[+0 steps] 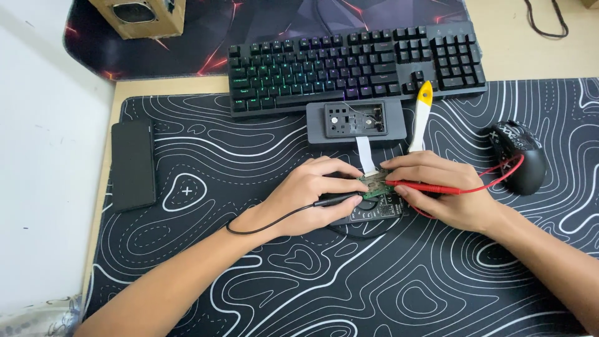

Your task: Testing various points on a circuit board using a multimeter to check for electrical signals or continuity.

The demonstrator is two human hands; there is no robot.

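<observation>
Two hands meet at mid-mat over a small green circuit board (376, 185). Left hand (312, 193): fingers curled closed around a black probe (337, 200), its tip pointing right toward the board; index finger and thumb also rest at the board's left edge. A black lead (268, 221) trails from the probe back past the left wrist. Right hand (446, 190): fingers folded closed on a red probe (421, 186), held nearly level, tip at the board's right side. A red lead (493, 178) loops off toward the right.

Board lies on top of a dark multimeter (374, 214) with a round dial, mostly hidden under both hands. A white flat ribbon cable (365, 155) runs from the board up to a grey rectangular housing (355, 122), open-faced, sitting just below the keyboard (352, 62).

Beside the housing, to its right: a pry tool (420, 118) with yellow handle and white blade, lying tilted. Far right: a black mouse (518, 156), red lead passing across it. Far left: a flat black rectangular case (133, 163). Everything rests on a black desk mat (249, 281) with white contour lines. A cardboard box (140, 15) stands at the top left, behind the keyboard.
</observation>
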